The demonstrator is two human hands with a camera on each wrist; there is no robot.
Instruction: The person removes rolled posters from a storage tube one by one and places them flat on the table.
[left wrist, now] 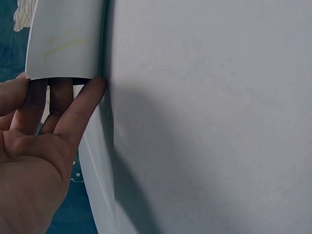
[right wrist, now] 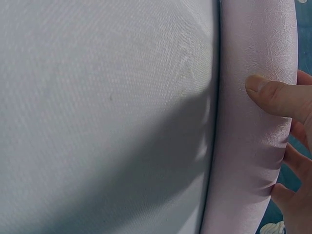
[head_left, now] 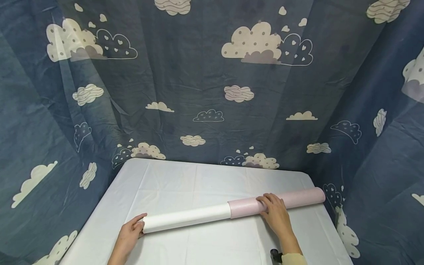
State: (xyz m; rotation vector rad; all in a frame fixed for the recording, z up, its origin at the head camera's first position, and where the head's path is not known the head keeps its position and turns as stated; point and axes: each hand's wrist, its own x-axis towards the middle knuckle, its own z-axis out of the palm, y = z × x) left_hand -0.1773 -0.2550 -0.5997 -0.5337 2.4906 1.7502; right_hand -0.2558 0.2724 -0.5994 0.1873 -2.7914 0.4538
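Note:
A long white hollow tube (head_left: pixel 187 218) lies slantwise across the white table, its right part running into a pink tube (head_left: pixel 304 198) with a slightly wrinkled, glossy surface. At the white tube's left end, my left hand (head_left: pixel 130 233) holds the rim; in the left wrist view some fingers (left wrist: pixel 62 95) reach into the dark opening. My right hand (head_left: pixel 276 215) grips the pink tube near its middle. Seen from the right wrist, the thumb (right wrist: pixel 273 95) presses on the pink surface while the other fingers lie along its outer side.
The white cloth-covered table (head_left: pixel 225 246) has fold creases and rounded far corners. Dark blue curtains (head_left: pixel 185 73) with cloud prints hang behind it and on both sides. The pink tube's right end reaches the table's right edge. A black wrist camera (head_left: pixel 275 254) sits by the right sleeve.

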